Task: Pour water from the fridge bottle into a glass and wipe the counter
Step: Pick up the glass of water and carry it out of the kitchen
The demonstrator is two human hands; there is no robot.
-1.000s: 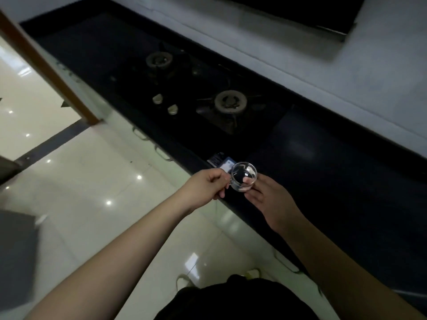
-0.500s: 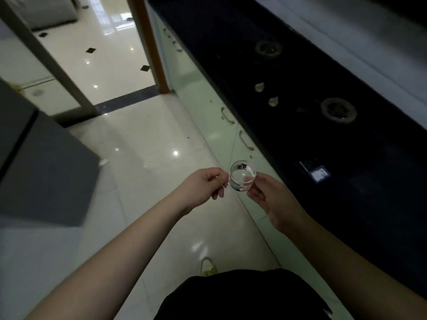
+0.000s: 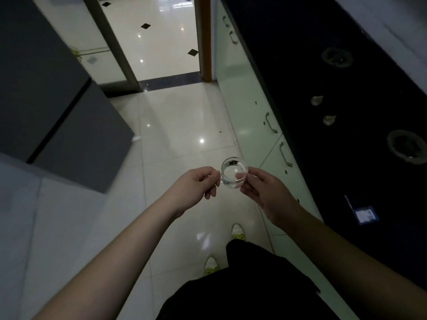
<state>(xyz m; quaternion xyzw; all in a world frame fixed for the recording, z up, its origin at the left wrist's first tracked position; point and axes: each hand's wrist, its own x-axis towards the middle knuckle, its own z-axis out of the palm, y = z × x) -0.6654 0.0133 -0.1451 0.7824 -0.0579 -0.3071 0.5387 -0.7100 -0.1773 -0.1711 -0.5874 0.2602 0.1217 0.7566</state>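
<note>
A small clear glass cup hangs in mid-air over the white tiled floor, upright, with a little water showing in its bottom. My left hand pinches its handle on the left side with curled fingers. My right hand cups the glass from the right and below, thumb and fingertips against its wall. The dark counter runs along the right, away from the glass. No bottle is in view.
A grey fridge stands at the left. Pale green cabinet doors with handles line the counter front. Hob burners and knobs sit on the counter, with a small blue card. A doorway opens ahead.
The view has swung left from the counter toward the floor, fridge and doorway. Both hands keep the same hold on the glass, which has come off the counter edge over the floor.
</note>
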